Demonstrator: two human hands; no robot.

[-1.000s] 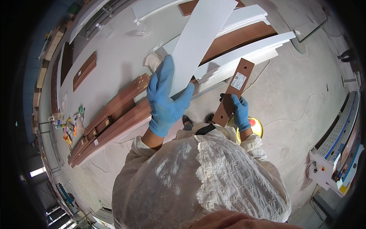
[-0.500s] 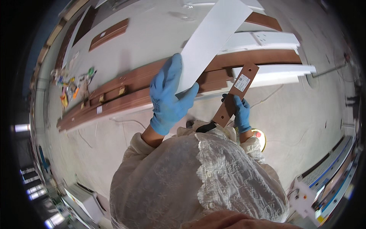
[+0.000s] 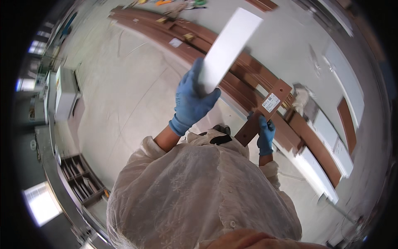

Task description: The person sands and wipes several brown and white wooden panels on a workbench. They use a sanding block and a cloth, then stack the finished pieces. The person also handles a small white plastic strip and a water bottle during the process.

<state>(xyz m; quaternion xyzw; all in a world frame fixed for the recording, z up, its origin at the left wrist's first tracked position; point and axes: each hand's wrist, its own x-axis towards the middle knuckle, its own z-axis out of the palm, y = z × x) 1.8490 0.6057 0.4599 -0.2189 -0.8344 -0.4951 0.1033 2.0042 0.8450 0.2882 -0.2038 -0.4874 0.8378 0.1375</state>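
My left hand point(image 3: 191, 99), in a blue work glove, is closed round the lower end of a flat white board point(image 3: 230, 49). The board tilts up and away to the right. Lower and to the right, my right hand point(image 3: 265, 135), gloved too, grips a short brown board point(image 3: 253, 124) by its side. That brown board has a hole near each end and a white printed label point(image 3: 271, 102) on its upper half. Some of the right fingers are hidden behind it.
Long brown boards point(image 3: 195, 50) run across the floor ahead of me, from upper left to lower right. White panels point(image 3: 317, 170) lie at their right end. A white box-shaped cabinet point(image 3: 66, 93) and a dark rack with slots point(image 3: 83, 178) stand at the left.
My view has swung to the left, so the long boards now slant down to the right and the dark rack has come into sight. Both hands keep hold of their boards.
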